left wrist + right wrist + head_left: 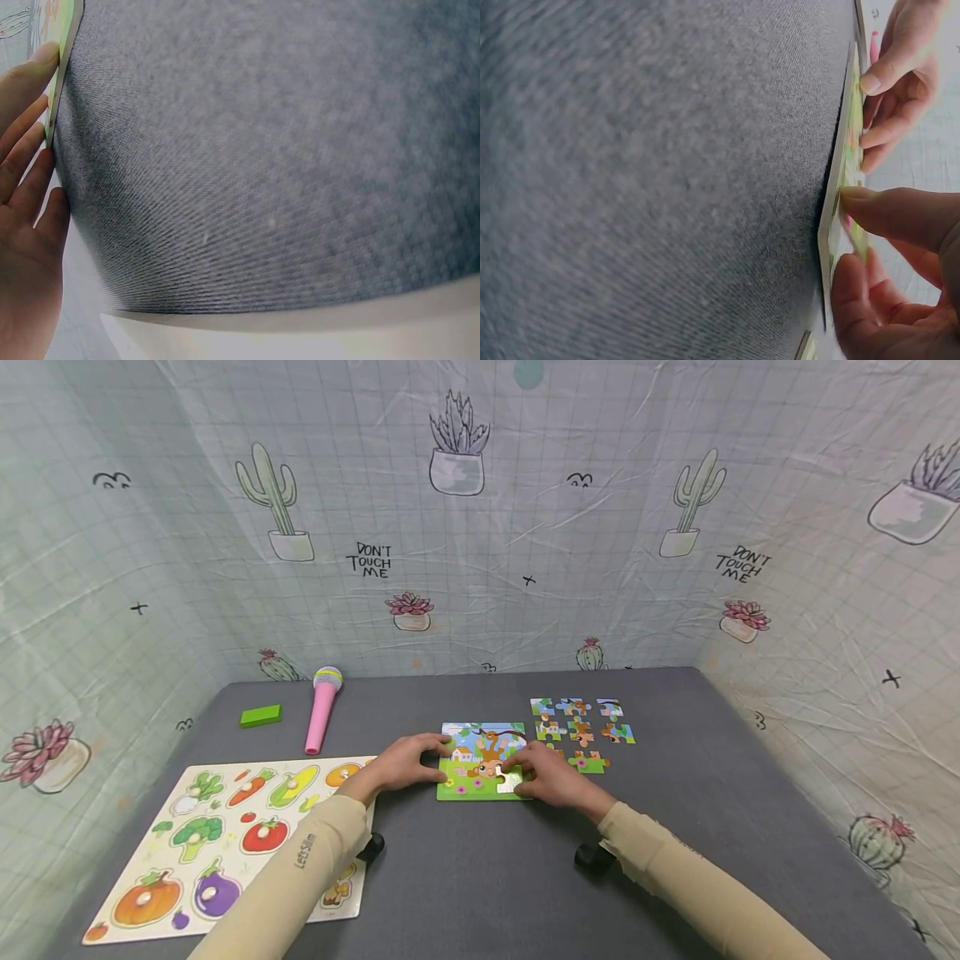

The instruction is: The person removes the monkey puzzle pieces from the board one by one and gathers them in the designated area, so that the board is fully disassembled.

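A small jigsaw puzzle board point(465, 796) lies flat on the dark table, its picture showing a monkey, a house and green grass. White backing point(507, 783) shows in its lower right corner. My left hand point(408, 761) rests at the board's left edge, thumb and fingertips touching it with fingers fairly straight. Over the lower right corner, my right hand point(553, 777) pinches a green puzzle piece point(858, 236) between thumb and fingers, tilted against the board in the right wrist view. In the left wrist view, the left thumb point(43, 58) lies on the board's edge.
Several loose puzzle pieces point(581, 731) lie right of the board. A wooden vegetable puzzle point(232, 868) spans the left side, partly under my left arm. Behind it are a pink toy microphone point(321, 714) and a green block point(260, 716). A printed cloth point(480, 543) hangs behind.
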`<state>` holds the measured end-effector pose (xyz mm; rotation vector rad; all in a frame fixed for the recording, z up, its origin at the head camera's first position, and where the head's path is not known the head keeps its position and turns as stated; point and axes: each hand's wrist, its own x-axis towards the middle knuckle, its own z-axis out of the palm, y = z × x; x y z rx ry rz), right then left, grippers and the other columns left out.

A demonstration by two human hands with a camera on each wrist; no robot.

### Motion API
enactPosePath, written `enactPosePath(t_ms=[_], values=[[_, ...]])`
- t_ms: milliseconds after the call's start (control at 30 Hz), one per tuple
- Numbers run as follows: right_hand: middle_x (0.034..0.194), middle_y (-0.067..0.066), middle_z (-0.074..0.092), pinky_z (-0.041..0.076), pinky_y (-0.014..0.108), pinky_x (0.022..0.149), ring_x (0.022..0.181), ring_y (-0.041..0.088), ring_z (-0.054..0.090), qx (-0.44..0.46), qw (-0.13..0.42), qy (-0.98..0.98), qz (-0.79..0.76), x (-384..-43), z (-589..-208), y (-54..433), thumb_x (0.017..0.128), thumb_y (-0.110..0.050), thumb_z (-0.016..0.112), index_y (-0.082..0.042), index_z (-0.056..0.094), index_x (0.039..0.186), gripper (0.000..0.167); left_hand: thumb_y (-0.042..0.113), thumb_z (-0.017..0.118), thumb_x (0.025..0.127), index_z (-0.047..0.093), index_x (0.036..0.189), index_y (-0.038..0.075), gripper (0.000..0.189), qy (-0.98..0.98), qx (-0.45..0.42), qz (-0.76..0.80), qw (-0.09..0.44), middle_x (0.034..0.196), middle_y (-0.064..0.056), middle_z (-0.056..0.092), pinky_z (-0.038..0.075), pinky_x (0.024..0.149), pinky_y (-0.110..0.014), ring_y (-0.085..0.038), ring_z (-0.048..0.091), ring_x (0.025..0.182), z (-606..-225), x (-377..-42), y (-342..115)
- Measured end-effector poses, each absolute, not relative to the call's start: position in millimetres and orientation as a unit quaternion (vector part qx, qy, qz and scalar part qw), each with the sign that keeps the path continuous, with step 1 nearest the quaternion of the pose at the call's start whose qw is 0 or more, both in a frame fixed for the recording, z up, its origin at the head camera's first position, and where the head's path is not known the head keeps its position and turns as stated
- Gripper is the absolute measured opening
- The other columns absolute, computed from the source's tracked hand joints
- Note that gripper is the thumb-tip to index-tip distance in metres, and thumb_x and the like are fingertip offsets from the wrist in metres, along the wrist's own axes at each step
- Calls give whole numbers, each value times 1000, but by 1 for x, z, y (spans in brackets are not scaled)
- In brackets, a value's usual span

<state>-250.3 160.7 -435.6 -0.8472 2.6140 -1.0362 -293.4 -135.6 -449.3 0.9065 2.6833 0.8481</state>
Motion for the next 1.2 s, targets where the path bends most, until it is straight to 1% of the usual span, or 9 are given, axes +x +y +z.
enactPosePath(t_ms=[167,267,367,467,533,633,733,967,1200], values=[[106,9,52,46,31,67,82,19,50,-272,97,879,-380,-250,-434,158,90,-3,68,-5,69,117,27,24,76,86,68,120,5,40,904,308,284,91,145,-12,50,35,110,-50,-33,43,135,-448,-293,-136],[98,7,55,40,30,62,74,16,45,-264,105,872,-399,-251,-431,158,91,-3,67,-4,69,118,28,23,76,85,68,119,5,40,903,306,287,92,144,-12,50,35,110,-49,-33,43,135,-448,-293,-135],[92,7,56,37,33,62,72,16,43,-246,118,865,-421,-251,-429,160,92,-1,63,-2,68,120,29,24,77,85,68,119,6,40,904,303,287,95,145,-11,50,36,110,-49,-33,43,135,-449,-293,-135],[96,9,57,36,36,65,79,20,46,-209,131,857,-452,-251,-428,164,92,0,60,-3,67,123,31,24,77,85,68,120,6,40,904,302,287,97,145,-10,50,36,110,-48,-32,43,136,-450,-292,-135],[108,12,59,39,37,68,88,23,51,-186,132,853,-469,-249,-429,170,93,0,59,-4,66,124,32,24,77,85,68,120,6,40,903,303,288,96,145,-10,50,36,110,-48,-31,43,135,-451,-292,-135],[127,15,58,47,40,78,107,30,57,-159,134,847,-490,-247,-430,181,95,-2,57,-4,64,127,33,24,77,85,68,120,7,40,903,302,289,98,145,-10,50,36,110,-48,-31,43,136,-451,-291,-135],[138,16,53,50,45,89,121,36,55,-134,135,842,-505,-246,-433,195,96,-4,57,-4,62,130,34,24,77,85,68,120,7,40,902,301,293,102,145,-10,50,35,110,-48,-31,42,136,-450,-291,-134],[140,23,48,51,47,92,121,40,53,-84,114,833,-534,-245,-433,233,95,-10,64,1,60,130,38,23,76,85,67,120,6,40,901,302,294,103,146,-10,49,35,110,-49,-32,42,136,-449,-290,-133],[147,26,40,43,54,101,130,45,44,-56,96,854,-509,-248,-428,280,96,-14,63,0,56,136,43,22,77,85,68,120,6,40,903,297,295,102,146,-11,49,35,110,-48,-32,41,137,-450,-289,-133]])
